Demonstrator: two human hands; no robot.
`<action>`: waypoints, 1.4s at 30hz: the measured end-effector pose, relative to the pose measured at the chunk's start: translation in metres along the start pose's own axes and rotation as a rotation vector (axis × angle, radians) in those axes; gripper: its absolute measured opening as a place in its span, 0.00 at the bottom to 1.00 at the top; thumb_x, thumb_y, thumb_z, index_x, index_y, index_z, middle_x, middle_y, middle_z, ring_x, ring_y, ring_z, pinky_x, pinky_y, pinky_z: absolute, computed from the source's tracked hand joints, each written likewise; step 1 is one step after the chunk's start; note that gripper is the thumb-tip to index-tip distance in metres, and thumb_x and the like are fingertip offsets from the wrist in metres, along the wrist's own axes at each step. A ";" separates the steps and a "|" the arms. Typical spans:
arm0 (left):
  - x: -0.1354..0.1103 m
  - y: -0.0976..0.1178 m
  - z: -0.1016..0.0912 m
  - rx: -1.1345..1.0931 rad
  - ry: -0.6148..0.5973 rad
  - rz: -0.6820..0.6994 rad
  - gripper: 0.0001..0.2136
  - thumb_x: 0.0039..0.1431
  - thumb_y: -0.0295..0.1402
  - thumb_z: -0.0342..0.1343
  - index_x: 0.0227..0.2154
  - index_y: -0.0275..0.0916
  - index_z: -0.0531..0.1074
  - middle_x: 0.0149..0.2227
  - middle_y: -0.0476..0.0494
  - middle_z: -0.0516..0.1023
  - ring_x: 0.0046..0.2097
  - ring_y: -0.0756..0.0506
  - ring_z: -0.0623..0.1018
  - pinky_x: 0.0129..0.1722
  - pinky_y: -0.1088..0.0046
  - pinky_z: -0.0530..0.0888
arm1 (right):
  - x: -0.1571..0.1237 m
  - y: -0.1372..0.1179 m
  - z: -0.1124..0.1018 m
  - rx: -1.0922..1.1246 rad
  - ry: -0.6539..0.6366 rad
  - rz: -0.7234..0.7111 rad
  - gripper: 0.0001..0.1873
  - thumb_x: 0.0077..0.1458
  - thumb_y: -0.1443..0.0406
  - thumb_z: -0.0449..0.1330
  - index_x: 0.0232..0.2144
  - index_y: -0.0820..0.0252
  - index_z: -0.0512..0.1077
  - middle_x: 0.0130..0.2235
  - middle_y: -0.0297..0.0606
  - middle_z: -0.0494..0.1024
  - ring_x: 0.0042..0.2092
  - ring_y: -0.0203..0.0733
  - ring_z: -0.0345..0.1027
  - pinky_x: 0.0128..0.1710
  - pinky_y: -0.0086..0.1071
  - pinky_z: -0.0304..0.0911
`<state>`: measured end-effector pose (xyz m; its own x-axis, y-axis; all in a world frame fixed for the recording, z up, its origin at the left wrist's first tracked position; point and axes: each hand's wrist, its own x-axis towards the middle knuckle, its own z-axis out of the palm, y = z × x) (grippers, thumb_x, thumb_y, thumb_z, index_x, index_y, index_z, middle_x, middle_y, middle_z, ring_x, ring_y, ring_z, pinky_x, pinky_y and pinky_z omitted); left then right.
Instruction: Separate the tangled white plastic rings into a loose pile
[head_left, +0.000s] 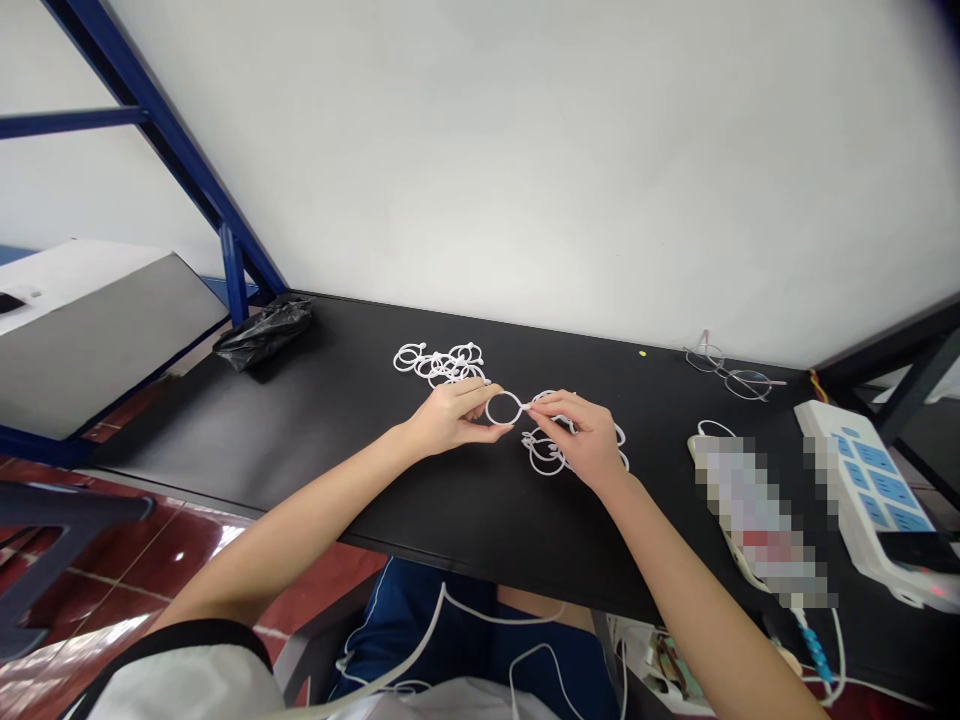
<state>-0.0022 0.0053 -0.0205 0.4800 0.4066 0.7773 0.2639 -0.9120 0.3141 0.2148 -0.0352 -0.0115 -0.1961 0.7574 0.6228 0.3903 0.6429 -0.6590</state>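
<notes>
Between my two hands, a little above the black table, is a white ring point(504, 424) with a small knob on its right side. My left hand point(456, 415) is closed on the ring's left part, thumb along its lower edge. With thumb and fingertips, my right hand point(581, 430) pinches the knob end. Behind my left hand lies a pile of similar white rings point(431, 364). A second group of white rings point(545, 458) lies on the table under and beside my right hand, which partly hides it.
On the right of the black table point(300, 470) lie eyeglasses point(726, 372), a blurred phone point(757, 520) with a cable, and a white power strip point(870, 480). A black plastic bag point(266, 332) lies at the far left, near a blue metal frame point(180, 150). A white wall stands behind.
</notes>
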 end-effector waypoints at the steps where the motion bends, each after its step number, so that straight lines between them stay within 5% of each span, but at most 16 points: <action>1: 0.000 0.000 0.000 0.003 -0.003 -0.003 0.14 0.57 0.35 0.61 0.45 0.37 0.69 0.24 0.55 0.62 0.23 0.54 0.62 0.22 0.80 0.64 | 0.000 0.000 0.000 -0.005 -0.001 -0.005 0.05 0.57 0.68 0.62 0.30 0.56 0.77 0.33 0.38 0.81 0.34 0.41 0.76 0.35 0.36 0.73; 42: 0.002 0.000 -0.005 0.053 -0.069 -0.059 0.15 0.57 0.42 0.60 0.41 0.35 0.72 0.23 0.53 0.64 0.24 0.53 0.64 0.23 0.78 0.64 | 0.001 -0.006 0.001 -0.043 0.035 -0.036 0.04 0.56 0.69 0.63 0.33 0.57 0.78 0.33 0.38 0.81 0.34 0.42 0.75 0.36 0.36 0.71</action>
<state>-0.0055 0.0055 -0.0166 0.5186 0.4644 0.7179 0.3367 -0.8827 0.3278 0.2114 -0.0379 -0.0070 -0.1794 0.7291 0.6605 0.4218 0.6635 -0.6179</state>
